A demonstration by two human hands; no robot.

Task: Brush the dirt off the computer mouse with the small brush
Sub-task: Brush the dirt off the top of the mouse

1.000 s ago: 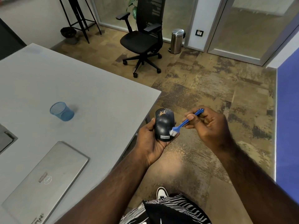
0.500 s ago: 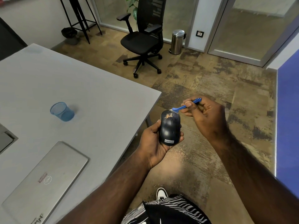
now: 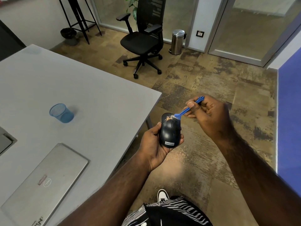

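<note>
A black computer mouse [image 3: 169, 130] with a Lenovo label lies in my left hand [image 3: 153, 144], held out over the floor just off the table's corner. Tan dirt specks sit on its far end, left of the scroll wheel. My right hand [image 3: 210, 115] pinches a small blue brush [image 3: 187, 110] by its handle. The brush's white bristles touch the mouse's far end, right beside the dirt patch.
A grey table [image 3: 91, 95] lies to the left with a blue mesh cup [image 3: 61, 113] and a closed silver laptop [image 3: 44, 181]. Tan dust speckles the carpet under the hands. A black office chair [image 3: 143, 41] and a steel bin [image 3: 177, 41] stand farther back; a blue wall [image 3: 290, 128] is at right.
The brush went from the mouse's near end, by the label, up to its far end; it now rests on the dirt patch. The mouse shifted slightly right in my left hand.
</note>
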